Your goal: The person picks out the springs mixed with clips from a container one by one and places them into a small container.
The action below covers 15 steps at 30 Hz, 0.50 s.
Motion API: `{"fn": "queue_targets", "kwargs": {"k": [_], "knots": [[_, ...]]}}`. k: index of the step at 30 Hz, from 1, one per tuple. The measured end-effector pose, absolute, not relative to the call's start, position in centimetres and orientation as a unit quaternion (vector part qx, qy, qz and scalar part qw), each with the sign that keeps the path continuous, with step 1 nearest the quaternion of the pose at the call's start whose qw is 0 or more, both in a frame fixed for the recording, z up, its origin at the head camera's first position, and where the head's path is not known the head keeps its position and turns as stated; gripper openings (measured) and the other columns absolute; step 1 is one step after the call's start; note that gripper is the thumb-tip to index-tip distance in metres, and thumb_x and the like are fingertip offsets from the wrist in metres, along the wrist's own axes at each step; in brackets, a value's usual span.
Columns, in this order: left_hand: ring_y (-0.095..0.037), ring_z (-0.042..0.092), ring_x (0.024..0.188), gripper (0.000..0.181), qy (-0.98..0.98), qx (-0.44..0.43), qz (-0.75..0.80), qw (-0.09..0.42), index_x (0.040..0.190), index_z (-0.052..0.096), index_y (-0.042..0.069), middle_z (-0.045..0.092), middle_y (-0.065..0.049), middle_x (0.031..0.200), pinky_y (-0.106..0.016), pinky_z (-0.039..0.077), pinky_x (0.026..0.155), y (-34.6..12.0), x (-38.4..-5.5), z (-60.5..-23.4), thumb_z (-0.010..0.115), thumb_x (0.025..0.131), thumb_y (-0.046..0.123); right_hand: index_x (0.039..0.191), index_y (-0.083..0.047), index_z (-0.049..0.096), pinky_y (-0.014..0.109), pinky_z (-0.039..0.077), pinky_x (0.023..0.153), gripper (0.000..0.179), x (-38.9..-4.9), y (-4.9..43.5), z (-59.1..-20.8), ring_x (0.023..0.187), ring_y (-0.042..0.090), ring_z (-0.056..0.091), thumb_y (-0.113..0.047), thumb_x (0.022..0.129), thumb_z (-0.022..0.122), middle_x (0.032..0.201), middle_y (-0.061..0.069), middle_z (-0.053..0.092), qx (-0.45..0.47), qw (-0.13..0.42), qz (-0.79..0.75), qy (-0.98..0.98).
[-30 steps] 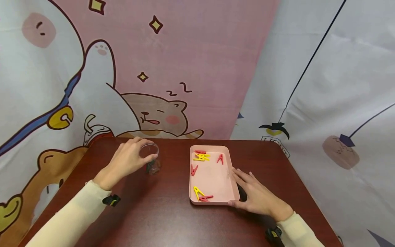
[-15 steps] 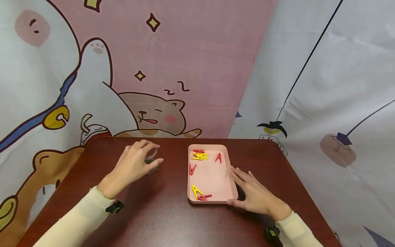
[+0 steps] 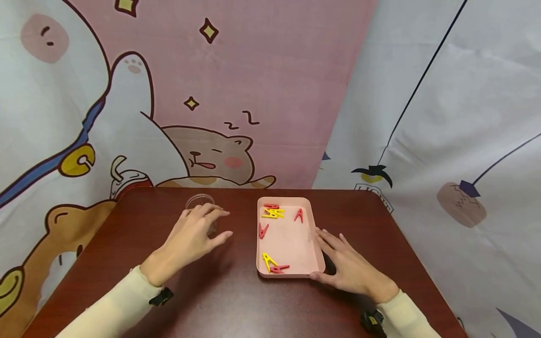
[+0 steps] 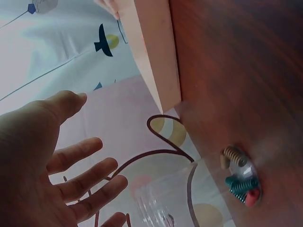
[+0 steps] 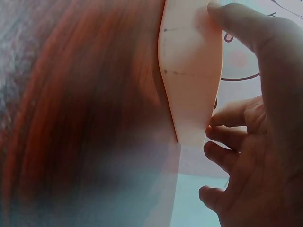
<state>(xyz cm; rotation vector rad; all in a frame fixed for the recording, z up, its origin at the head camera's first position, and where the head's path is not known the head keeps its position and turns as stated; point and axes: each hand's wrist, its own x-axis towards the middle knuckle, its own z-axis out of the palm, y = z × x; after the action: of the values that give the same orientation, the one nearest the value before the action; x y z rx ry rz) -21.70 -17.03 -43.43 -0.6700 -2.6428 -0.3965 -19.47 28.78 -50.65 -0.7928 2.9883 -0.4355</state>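
A pink tray (image 3: 293,241) lies on the table with several small red and yellow clothespins in it, among them a yellow clothespin (image 3: 268,262) and a red clothespin (image 3: 298,215). My right hand (image 3: 351,265) rests its thumb and fingertips against the tray's right side. Over on the left, my left hand (image 3: 190,237) holds nothing; its fingers are spread and the thumb is apart. Behind it stands a clear plastic cup (image 3: 200,197), partly hidden by the hand. In the left wrist view, small coiled pieces (image 4: 242,182), teal, tan and pinkish red, sit at the cup's bottom.
The dark reddish-brown table (image 3: 220,300) ends at a back edge near a cartoon-printed cloth (image 3: 270,94). A white cloth (image 3: 456,117) hangs along the right side.
My left hand has let go of the clear cup and drawn away from it, towards me and to the right. The right hand has stayed at the tray's side.
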Motion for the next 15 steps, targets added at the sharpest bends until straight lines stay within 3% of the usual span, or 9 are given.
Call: {"fn": "queue_targets", "kwargs": {"k": [15], "knots": [[-0.037, 0.075, 0.137, 0.063, -0.943, -0.248, -0.132, 0.176, 0.146, 0.079, 0.02, 0.076, -0.007, 0.147, -0.064, 0.058, 0.107, -15.8, -20.2, -45.6, 0.094, 0.096, 0.056, 0.175, -0.011, 0.054, 0.08, 0.029, 0.138, 0.105, -19.0, 28.4, -50.9, 0.176, 0.04, 0.041, -0.076, 0.098, 0.081, 0.189, 0.01, 0.042, -0.27, -0.029, -0.139, 0.952]]}}
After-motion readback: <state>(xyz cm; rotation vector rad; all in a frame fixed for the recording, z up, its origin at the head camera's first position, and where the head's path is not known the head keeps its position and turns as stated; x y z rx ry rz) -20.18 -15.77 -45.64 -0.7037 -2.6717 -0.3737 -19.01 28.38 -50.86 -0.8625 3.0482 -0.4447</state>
